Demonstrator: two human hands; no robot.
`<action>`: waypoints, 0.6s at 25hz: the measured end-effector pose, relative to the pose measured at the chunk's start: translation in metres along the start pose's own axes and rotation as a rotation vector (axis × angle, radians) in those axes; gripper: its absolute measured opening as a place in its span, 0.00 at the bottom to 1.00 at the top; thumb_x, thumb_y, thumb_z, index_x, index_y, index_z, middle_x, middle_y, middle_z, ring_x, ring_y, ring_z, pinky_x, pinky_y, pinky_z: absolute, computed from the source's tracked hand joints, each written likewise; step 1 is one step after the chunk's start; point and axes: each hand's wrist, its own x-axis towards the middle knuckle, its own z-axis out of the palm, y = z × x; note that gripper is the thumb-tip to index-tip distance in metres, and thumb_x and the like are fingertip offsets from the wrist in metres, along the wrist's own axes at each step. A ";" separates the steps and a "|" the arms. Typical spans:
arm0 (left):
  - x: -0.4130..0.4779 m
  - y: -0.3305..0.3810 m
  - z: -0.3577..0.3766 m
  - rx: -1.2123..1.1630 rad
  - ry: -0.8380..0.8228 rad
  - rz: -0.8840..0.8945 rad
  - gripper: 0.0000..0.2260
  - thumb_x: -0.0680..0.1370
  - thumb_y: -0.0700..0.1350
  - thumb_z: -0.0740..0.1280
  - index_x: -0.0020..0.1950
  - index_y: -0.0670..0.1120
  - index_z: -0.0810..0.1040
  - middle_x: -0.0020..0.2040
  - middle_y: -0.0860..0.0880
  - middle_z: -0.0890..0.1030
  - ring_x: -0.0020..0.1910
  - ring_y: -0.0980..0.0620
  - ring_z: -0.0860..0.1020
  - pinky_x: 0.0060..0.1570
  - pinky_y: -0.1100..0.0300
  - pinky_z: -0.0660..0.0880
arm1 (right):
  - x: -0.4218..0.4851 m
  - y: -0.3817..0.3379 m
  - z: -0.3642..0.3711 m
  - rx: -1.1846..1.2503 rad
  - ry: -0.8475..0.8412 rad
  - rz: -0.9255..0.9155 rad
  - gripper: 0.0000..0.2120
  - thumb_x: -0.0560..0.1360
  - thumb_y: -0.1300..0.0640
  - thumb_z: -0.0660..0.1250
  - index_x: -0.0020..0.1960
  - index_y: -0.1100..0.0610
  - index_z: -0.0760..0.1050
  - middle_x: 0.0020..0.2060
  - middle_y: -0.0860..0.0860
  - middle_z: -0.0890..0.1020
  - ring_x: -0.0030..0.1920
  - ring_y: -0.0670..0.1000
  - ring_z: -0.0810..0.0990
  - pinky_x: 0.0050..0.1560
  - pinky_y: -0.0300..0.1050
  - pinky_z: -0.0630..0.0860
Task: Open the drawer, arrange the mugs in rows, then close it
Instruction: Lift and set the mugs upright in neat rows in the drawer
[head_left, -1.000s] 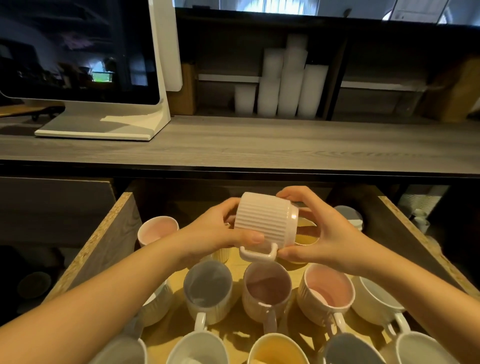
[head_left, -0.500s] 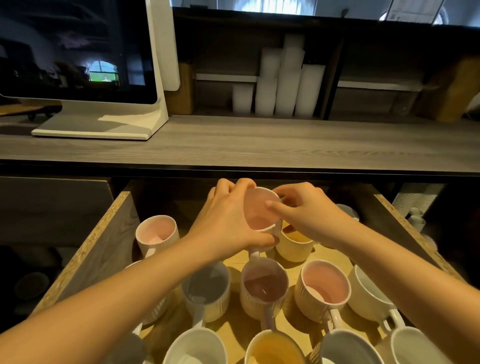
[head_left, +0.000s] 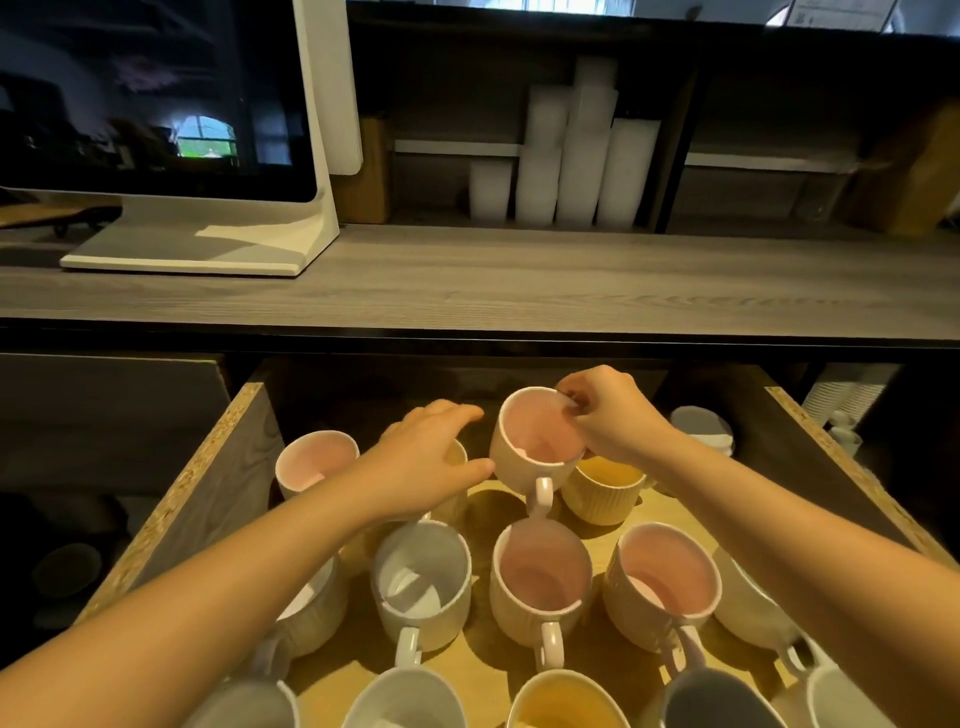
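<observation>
The right hand (head_left: 613, 415) pinches the far rim of a ribbed cream ceramic mug with a pink inside (head_left: 537, 441), thumb and fingertips closed on the lip at about one o'clock of the mouth, and the mug stands upright in the back row of the open wooden drawer (head_left: 208, 499), its handle pointing to six o'clock, toward the person. Whether its base already sits on the drawer floor cannot be told. The left hand (head_left: 431, 457) lies at the mug's nine o'clock, fingers spread and loose, thumb tip just touching the wall, holding nothing. Straight below, at six o'clock, a second pink-lined ribbed mug (head_left: 543, 577) has its handle turned the same way, so the two look set to form a column. A ribbed yellow mug (head_left: 602, 493) crowds the held mug at four o'clock, touching or nearly so. The next move, as I judge it, turns on that line: the right hand is the nearer and can settle the mug over its neighbour, handle axis kept at six o'clock.
</observation>
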 end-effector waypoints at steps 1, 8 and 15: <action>0.002 -0.008 0.001 0.064 -0.016 -0.044 0.27 0.77 0.54 0.64 0.74 0.53 0.60 0.74 0.52 0.62 0.72 0.50 0.62 0.70 0.50 0.63 | 0.003 0.002 0.005 0.003 0.004 0.004 0.13 0.76 0.65 0.63 0.59 0.60 0.77 0.53 0.58 0.80 0.49 0.55 0.80 0.47 0.47 0.81; 0.023 -0.038 0.012 0.384 -0.170 -0.136 0.34 0.75 0.57 0.66 0.76 0.53 0.53 0.76 0.50 0.59 0.73 0.47 0.59 0.71 0.50 0.57 | 0.029 0.004 0.031 -0.100 -0.081 0.003 0.14 0.76 0.65 0.64 0.62 0.59 0.76 0.56 0.58 0.80 0.54 0.56 0.80 0.49 0.46 0.78; 0.031 -0.045 0.017 0.470 -0.135 -0.104 0.32 0.75 0.59 0.65 0.75 0.53 0.57 0.74 0.50 0.63 0.70 0.48 0.64 0.69 0.50 0.59 | 0.024 0.008 0.053 -0.311 -0.088 -0.010 0.12 0.77 0.58 0.62 0.60 0.54 0.75 0.52 0.54 0.81 0.48 0.54 0.81 0.44 0.44 0.77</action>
